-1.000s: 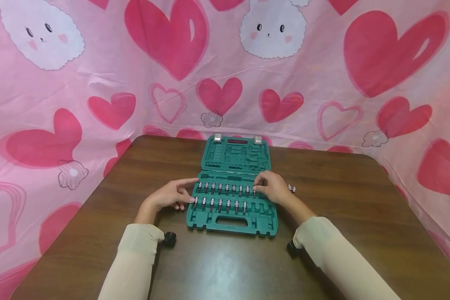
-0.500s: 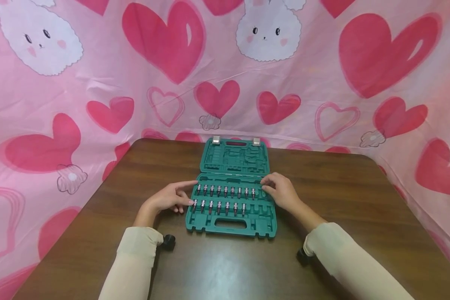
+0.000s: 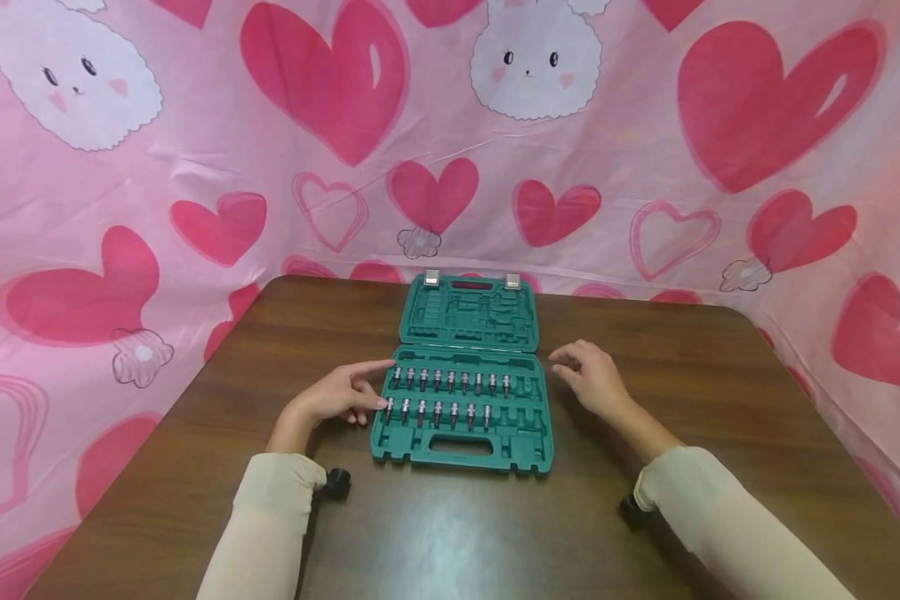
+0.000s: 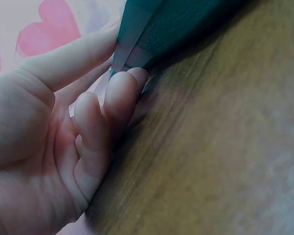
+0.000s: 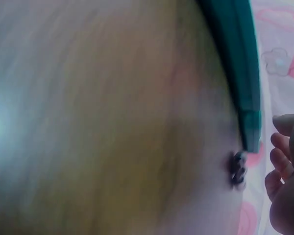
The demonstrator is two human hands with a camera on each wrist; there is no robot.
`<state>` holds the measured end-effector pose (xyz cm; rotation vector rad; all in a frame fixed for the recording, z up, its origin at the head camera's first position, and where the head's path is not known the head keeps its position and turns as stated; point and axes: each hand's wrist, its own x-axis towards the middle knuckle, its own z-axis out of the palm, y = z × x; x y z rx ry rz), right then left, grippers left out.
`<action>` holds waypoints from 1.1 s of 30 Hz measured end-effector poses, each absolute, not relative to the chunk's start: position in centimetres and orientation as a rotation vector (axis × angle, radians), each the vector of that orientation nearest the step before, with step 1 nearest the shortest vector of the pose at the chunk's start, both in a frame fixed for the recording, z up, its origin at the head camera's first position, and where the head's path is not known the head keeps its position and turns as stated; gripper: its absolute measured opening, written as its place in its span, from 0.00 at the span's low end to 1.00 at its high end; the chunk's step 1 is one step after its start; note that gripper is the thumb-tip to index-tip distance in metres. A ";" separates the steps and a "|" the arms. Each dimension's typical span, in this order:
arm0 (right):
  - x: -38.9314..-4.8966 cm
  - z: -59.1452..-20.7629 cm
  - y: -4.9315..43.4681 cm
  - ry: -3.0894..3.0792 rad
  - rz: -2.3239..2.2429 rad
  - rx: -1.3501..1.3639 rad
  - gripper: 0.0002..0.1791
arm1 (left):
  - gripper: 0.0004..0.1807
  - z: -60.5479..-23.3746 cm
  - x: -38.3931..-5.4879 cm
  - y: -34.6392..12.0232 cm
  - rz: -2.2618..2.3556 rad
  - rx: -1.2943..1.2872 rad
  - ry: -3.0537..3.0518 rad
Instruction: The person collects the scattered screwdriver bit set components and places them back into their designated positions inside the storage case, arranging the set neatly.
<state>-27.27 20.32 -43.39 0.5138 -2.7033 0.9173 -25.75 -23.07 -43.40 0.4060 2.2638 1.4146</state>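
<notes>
A green molded tool case (image 3: 399, 437) lies open on the table. Bit sockets stand in a back row (image 3: 452, 381) and a shorter front row (image 3: 438, 413), with vacant slots at the right end of both rows. At the case's left edge, my left hand (image 3: 336, 394) touches the rim with extended thumb and index finger; its other fingers bend beside the case wall (image 4: 142, 39). My right hand (image 3: 591, 382) hovers just right of the case, fingers loosely bent, holding nothing visible. Small dark metal pieces (image 5: 238, 170) lie on the table by the case, hidden in the head view.
The case lid (image 3: 468, 312) leans back behind the tray, with two metal latches (image 3: 513, 282) on its far edge. A brown wooden table (image 3: 450, 533) carries everything. Pink heart-patterned cloth (image 3: 607, 150) hangs behind and along the sides.
My right hand has let go of the socket at the back row's right end and moved right, off the case. That socket stands in its slot. My left hand stays at the edge.
</notes>
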 end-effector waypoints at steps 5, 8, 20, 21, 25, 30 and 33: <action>-27.4 -43.9 21.8 -2.714 0.877 0.492 0.09 | 0.38 -43.4 -25.8 -23.0 1.413 0.404 2.265; -27.4 -43.8 22.5 -2.725 0.890 0.474 0.09 | 0.38 -43.4 -25.8 -23.1 1.416 0.409 2.265; -27.2 -44.0 24.7 -2.843 0.931 0.327 0.11 | 0.38 -43.4 -25.6 -23.1 1.411 0.416 2.279; -27.1 -44.0 24.7 -2.850 0.932 0.319 0.11 | 0.38 -43.5 -25.6 -23.1 1.411 0.416 2.280; -27.1 -44.0 24.9 -2.895 0.935 0.303 0.12 | 0.38 -43.6 -25.7 -23.2 1.416 0.415 2.282; -27.2 -44.3 25.5 -2.930 0.951 0.280 0.14 | 0.39 -43.8 -25.7 -23.2 1.422 0.408 2.273; -27.2 -44.5 25.8 -2.937 0.967 0.279 0.15 | 0.39 -43.8 -25.7 -23.2 1.428 0.402 2.264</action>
